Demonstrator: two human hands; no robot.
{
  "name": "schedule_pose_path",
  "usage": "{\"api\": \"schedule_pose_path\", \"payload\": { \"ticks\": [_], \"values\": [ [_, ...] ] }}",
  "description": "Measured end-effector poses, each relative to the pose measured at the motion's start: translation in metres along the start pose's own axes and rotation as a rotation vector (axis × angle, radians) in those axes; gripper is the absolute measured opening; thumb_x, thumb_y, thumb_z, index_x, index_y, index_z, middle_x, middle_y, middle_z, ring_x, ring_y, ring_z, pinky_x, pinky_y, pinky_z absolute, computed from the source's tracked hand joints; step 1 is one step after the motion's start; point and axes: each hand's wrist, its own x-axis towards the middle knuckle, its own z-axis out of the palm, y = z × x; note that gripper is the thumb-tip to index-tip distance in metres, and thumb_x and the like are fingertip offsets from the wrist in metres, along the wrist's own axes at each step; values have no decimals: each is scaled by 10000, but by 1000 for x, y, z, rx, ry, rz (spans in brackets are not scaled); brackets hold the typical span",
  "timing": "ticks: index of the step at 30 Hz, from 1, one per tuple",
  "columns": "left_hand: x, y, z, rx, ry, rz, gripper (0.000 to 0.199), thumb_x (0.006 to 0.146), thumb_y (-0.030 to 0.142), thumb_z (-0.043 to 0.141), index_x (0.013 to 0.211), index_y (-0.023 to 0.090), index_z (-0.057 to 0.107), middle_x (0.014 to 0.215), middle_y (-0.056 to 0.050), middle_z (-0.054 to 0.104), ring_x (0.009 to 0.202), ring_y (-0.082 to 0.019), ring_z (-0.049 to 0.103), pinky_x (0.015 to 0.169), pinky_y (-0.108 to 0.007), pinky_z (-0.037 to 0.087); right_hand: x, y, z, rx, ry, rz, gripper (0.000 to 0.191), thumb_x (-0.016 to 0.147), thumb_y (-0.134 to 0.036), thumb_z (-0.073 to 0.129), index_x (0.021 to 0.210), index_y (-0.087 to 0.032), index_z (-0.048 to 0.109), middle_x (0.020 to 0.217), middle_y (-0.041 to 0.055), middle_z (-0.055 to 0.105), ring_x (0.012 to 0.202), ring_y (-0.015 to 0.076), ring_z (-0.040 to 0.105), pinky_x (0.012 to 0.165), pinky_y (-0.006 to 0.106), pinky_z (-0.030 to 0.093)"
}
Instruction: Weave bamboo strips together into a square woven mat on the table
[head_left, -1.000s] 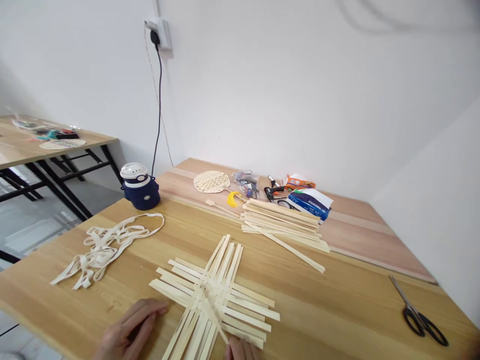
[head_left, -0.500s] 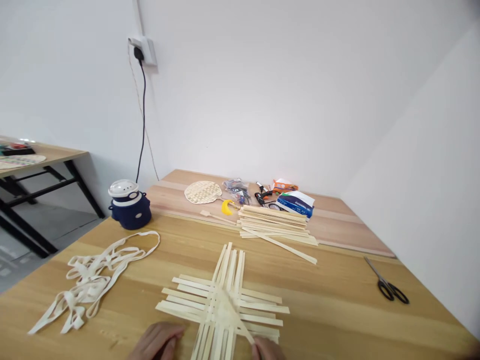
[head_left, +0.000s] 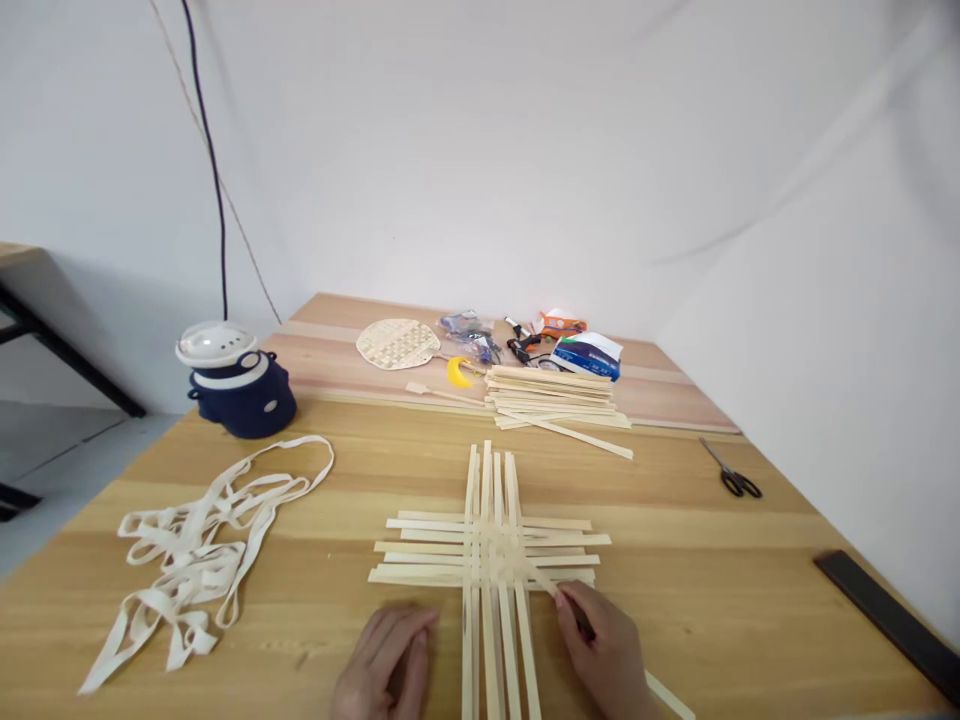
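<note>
Pale flat strips, woven crosswise, form a cross-shaped lattice [head_left: 491, 560] on the wooden table [head_left: 300, 620]. My right hand [head_left: 604, 640], at the lattice's lower right, pinches one loose strip [head_left: 670, 694]; its upper end lies over the weave and its other end comes out below the hand. My left hand [head_left: 386, 660] rests on the table at the lower left of the lattice, fingers curled together and thumb apart, with nothing seen in it.
Behind lie a strip pile [head_left: 555, 395], a woven fan [head_left: 397, 343], a yellow item [head_left: 457, 373], a glue gun [head_left: 525, 345] and a blue packet [head_left: 587, 355]. A white ribbon [head_left: 217, 550] and blue pot [head_left: 244, 390] are left; scissors [head_left: 733, 475] and a black bar [head_left: 885, 615] right.
The view has shifted, bringing more of both hands and the black bar into sight. My right hand still holds the strip, whose lower end now shows. The lattice appears straighter in view.
</note>
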Motion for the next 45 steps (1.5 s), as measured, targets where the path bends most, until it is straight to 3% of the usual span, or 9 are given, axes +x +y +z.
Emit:
{"api": "schedule_pose_path", "payload": {
  "ticks": [13, 18, 20, 23, 28, 32, 35, 38, 45],
  "values": [
    [14, 25, 3, 31, 81, -237, 225, 926, 296, 527, 944, 226, 740, 886, -44, 743, 853, -189, 699, 785, -300, 576, -4, 7, -1, 147, -27, 44, 266, 949, -322, 500, 851, -180, 703, 740, 40, 740, 578, 120, 677, 558, 175, 523],
    [47, 48, 8, -200, -31, -440, 274, 888, 408, 594, 1023, 211, 728, 925, -46, 746, 879, -193, 702, 806, -310, 578, 3, -1, -11, 316, -159, 161, 257, 946, -340, 507, 887, -191, 708, 777, 40, 740, 625, 123, 681, 584, 169, 529],
    [63, 56, 18, -405, -90, -541, 424, 824, 497, 650, 1103, 181, 696, 881, -51, 736, 740, -173, 686, 662, -287, 581, 8, -9, -17, 405, -226, 203, 288, 948, -370, 493, 854, -197, 702, 727, 32, 716, 606, 124, 662, 567, 172, 517],
    [75, 64, 36, -549, -153, -630, 441, 774, 549, 682, 936, 139, 718, 710, -36, 691, 551, -130, 610, 553, -260, 536, 15, -21, -24, 516, -329, 230, 344, 942, -423, 480, 775, -204, 688, 633, 21, 666, 558, 128, 621, 521, 185, 488],
    [71, 69, 51, -501, -159, -668, 391, 810, 539, 651, 732, 159, 703, 596, -27, 659, 524, -145, 613, 550, -256, 518, 19, -29, -27, 810, -543, 464, 321, 900, -483, 532, 837, -201, 673, 620, -2, 623, 457, 101, 522, 428, 193, 425],
    [78, 58, 44, -414, -244, -601, 474, 853, 584, 570, 764, 139, 708, 662, -48, 688, 570, -151, 632, 562, -254, 515, 28, -21, -30, 847, -514, 581, 355, 855, -524, 577, 751, -188, 628, 564, -30, 537, 422, 77, 446, 410, 186, 372],
    [92, 41, 34, -139, -107, -390, 376, 909, 478, 531, 898, 163, 737, 868, -73, 735, 803, -195, 679, 740, -298, 540, 35, -5, -36, 715, -351, 613, 387, 819, -564, 605, 797, -181, 657, 595, -10, 552, 458, 91, 449, 421, 203, 368],
    [104, 23, 29, 107, -83, -151, 255, 923, 324, 526, 977, 194, 739, 987, -77, 725, 973, -225, 654, 915, -375, 514, 39, 10, -44, 639, -299, 654, 422, 793, -598, 610, 810, -180, 670, 620, 4, 563, 478, 104, 463, 429, 220, 383],
    [107, 13, 49, 224, -148, 29, 286, 929, 200, 499, 1158, 147, 661, 1242, -131, 618, 1196, -249, 569, 1056, -436, 467, 46, 27, -54, 411, -266, 604, 405, 814, -591, 559, 795, -199, 659, 639, 21, 604, 546, 136, 535, 523, 249, 437]
  ]
}}
